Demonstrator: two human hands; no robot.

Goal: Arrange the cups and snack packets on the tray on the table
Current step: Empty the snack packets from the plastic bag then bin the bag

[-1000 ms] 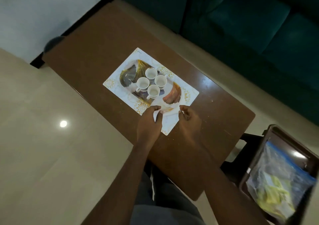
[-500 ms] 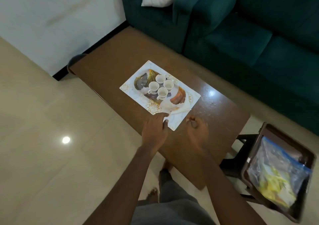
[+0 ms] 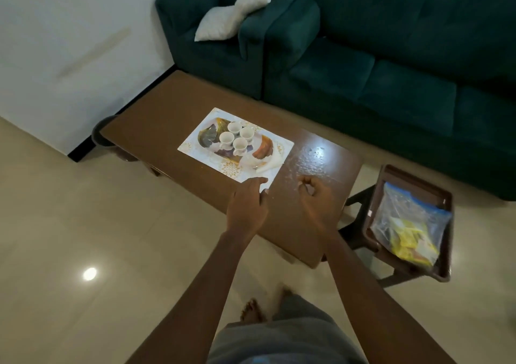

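Both hands are pulling back off the tray (image 3: 195, 151) now.
Left hand (image 3: 247, 210) is hanging flat and empty; right hand (image 3: 317, 201) is curling loosely, holding nothing, cups (image 3: 236, 139) just ahead.

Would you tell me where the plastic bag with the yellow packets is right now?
The plastic bag lies in a brown tray on a stool off the table's right end, right of the right hand.
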